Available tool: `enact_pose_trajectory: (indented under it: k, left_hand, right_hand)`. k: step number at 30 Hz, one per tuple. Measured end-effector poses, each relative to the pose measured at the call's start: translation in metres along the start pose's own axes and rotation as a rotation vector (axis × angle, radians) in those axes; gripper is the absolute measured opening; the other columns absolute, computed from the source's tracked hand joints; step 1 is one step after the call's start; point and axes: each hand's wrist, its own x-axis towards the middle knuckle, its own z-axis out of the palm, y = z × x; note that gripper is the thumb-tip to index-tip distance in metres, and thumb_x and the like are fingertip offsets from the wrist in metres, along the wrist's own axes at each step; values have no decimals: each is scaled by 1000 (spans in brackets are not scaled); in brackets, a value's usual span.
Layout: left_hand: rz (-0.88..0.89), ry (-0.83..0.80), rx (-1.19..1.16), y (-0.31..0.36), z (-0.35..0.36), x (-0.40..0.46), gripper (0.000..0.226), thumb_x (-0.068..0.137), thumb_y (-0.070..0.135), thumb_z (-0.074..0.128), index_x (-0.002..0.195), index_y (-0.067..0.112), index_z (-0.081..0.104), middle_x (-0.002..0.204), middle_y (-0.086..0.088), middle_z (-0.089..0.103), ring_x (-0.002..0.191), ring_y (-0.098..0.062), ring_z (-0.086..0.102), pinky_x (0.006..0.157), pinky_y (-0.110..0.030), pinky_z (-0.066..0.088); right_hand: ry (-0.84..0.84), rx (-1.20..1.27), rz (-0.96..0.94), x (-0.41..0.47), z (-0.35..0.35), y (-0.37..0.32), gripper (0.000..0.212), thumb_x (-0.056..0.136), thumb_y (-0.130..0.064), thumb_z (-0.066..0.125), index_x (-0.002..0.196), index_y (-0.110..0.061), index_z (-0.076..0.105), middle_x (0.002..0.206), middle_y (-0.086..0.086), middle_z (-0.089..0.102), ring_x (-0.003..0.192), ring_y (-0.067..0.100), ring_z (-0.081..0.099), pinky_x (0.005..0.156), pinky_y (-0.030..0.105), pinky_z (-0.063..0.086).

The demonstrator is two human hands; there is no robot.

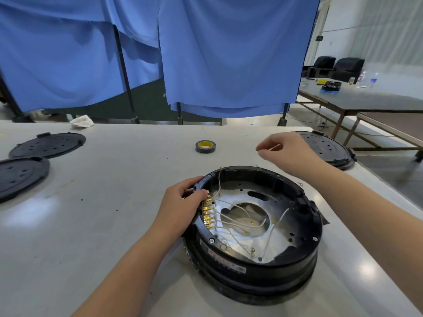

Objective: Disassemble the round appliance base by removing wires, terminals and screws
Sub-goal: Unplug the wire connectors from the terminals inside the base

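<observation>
Round appliance base lying open side up on a pale worktable, near the front right edge, metal floor plate and loose white wires exposed inside. Left hand clamped over the rim at the left wall, thumb hooked just above a row of brass spade terminals, fingers curled round the outside of the housing; grip firm, holding the base steady. Right hand raised above the table beyond the far rim, well clear of the base, thumb and forefinger drawn close together in a loose pinch; whether anything small sits between them, too fine to tell.

Terminal row running roughly front to back down the inner left wall, wires fanning rightward from it toward the central opening. Left hand touching that row already; right hand the free one, and across the base from it, so any pull on a terminal apparently calling for a reach back and to the left over the rim. Pull direction probably along each wire's lead, toward the middle of the base, against the bracing left hand.

Rim screws seated at the near left and near right of the housing, not yet removed. Roll of dark tape standing on the table beyond, black perforated covers at the far left and another similar round unit behind the right wrist.
</observation>
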Motion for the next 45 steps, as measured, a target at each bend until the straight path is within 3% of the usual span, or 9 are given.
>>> enact_pose_trajectory:
  k: [3, 5, 9, 13, 18, 25, 30, 35, 45]
  left_hand:
    - [26, -11, 6, 0, 0, 0, 31, 86, 11, 60, 93, 39, 72, 79, 13, 75, 70, 0, 69, 57, -10, 49]
    - [58, -30, 2, 2, 0, -1, 35, 89, 10, 55, 90, 39, 75, 78, 18, 74, 71, 5, 67, 58, -7, 47]
    - [100, -73, -5, 5, -1, -2, 53, 91, 7, 48, 73, 50, 73, 80, 19, 74, 73, 6, 67, 61, -7, 48]
    - [128, -81, 6, 4, -1, -2, 59, 90, 3, 48, 69, 53, 71, 74, 23, 72, 69, 10, 64, 61, -5, 47]
    - [134, -87, 6, 1, -1, 0, 59, 91, 4, 47, 70, 53, 71, 75, 21, 73, 66, 8, 64, 59, -7, 48]
    - [139, -97, 5, 1, -1, 0, 60, 89, 3, 46, 71, 54, 71, 73, 21, 72, 64, 7, 63, 59, -11, 49]
    - [139, -89, -7, -1, -2, 1, 60, 88, 2, 47, 71, 53, 71, 72, 19, 72, 65, 5, 64, 61, -13, 50]
    - [127, -72, 2, -2, 0, 2, 58, 88, 3, 47, 70, 52, 71, 71, 16, 72, 65, 0, 63, 59, -15, 49]
    - [119, -58, -5, -1, 0, 2, 59, 88, 2, 48, 68, 53, 71, 72, 18, 72, 64, 3, 64, 59, -14, 50]
  right_hand:
    - [-251, -34, -115, -27, 12, -42, 6, 82, -25, 67, 84, -25, 73, 77, -16, 68, 65, -7, 59, 57, 4, 43]
    - [-420, -86, -156, -42, 27, -59, 8, 81, -30, 68, 84, -26, 74, 77, -12, 70, 69, -2, 62, 64, 13, 50]
    - [-543, -163, -178, -55, 50, -69, 7, 81, -32, 67, 83, -28, 72, 80, -10, 70, 66, 0, 59, 60, 18, 46]
    - [-526, -58, -162, -62, 58, -63, 4, 81, -29, 68, 78, -29, 71, 71, -12, 66, 60, -4, 55, 54, 9, 38]
    - [-459, 42, -118, -66, 63, -53, 5, 81, -27, 72, 84, -24, 74, 71, -12, 68, 63, -1, 59, 63, 15, 45]
    - [-421, 9, -140, -69, 67, -52, 5, 82, -21, 70, 79, -25, 71, 66, -8, 65, 55, -1, 54, 56, 16, 45]
    - [-435, -19, -190, -68, 63, -55, 6, 82, -17, 70, 83, -22, 73, 76, -3, 69, 70, 9, 61, 67, 22, 50]
    - [-402, -30, -134, -71, 65, -56, 9, 82, -19, 70, 76, -26, 70, 68, -4, 69, 56, 0, 57, 57, 14, 45]
    - [-402, -57, -155, -73, 63, -59, 13, 83, -16, 68, 77, -28, 68, 75, -4, 68, 68, 8, 61, 67, 26, 52]
